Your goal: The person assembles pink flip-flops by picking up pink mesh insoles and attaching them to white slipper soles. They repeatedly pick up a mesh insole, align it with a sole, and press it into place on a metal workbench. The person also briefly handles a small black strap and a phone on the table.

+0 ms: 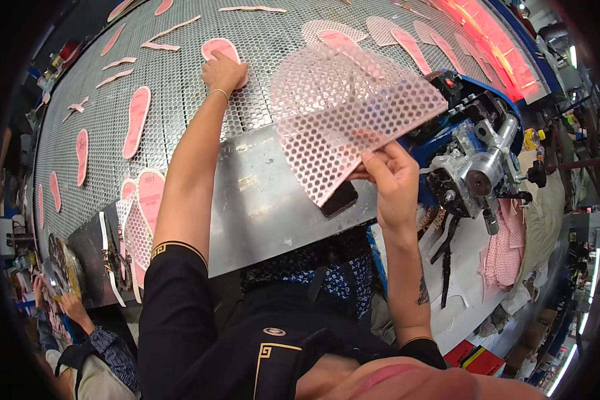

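Observation:
My left hand (pixel 223 72) reaches far out over the metal mesh conveyor belt (pixel 180 87) and presses on a pink shoe insole (pixel 219 47). My right hand (pixel 391 175) holds up a stack of pink perforated mesh sheets (pixel 350 110), pinched at their lower edge above a steel plate (pixel 267 200). A dark flat object (pixel 340 199) lies on the plate just under the sheets.
Several pink insoles (pixel 137 120) and thin strips lie spread over the belt. A blue and silver machine (pixel 477 163) stands at the right, with red glowing light (pixel 487 33) behind. More pink pieces (pixel 143 220) are stacked at the left. Another person (pixel 80 333) works at lower left.

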Demonstrator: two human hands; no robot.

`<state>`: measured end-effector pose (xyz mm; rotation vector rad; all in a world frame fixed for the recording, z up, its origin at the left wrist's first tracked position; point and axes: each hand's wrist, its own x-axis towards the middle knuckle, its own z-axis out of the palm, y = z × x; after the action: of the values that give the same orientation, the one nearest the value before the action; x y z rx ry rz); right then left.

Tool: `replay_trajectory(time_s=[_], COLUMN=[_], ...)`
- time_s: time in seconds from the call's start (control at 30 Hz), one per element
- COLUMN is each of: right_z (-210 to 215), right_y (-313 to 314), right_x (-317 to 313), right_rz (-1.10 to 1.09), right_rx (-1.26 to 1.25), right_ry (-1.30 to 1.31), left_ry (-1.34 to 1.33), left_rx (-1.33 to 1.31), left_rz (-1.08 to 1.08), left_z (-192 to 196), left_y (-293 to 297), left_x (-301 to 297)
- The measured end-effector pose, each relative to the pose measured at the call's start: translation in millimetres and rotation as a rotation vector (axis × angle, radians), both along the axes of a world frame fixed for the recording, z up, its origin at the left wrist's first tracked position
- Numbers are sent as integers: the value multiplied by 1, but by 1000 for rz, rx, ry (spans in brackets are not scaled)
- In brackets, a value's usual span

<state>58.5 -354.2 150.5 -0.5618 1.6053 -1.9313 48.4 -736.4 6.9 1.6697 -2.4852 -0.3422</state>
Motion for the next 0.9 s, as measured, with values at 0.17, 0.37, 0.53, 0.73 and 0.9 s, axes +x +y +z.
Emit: replay_trajectory(time_s=[0.17,0.37,0.53,0.73,0.9], right_z=[-6,-21,-124,-81,-13], right_y=[-56,-197,-300,-173,-22], right_x=[-8,-29,-61,48,92], right_rz=[32,21,-32,161,303], right_rx=[-86,-228,-69,-36,97], right_ry=[-124,-232,-102,187,456], left_ry=[-14,83,251,438,514], left_rx=[12,98,-34,-61,16], left_rz=[-3,-40,-16,-99,-230], left_z=[4,39,83,66,61], left_y=[-22,-26,8,36,58], left_x=[31,133,164,144,38])
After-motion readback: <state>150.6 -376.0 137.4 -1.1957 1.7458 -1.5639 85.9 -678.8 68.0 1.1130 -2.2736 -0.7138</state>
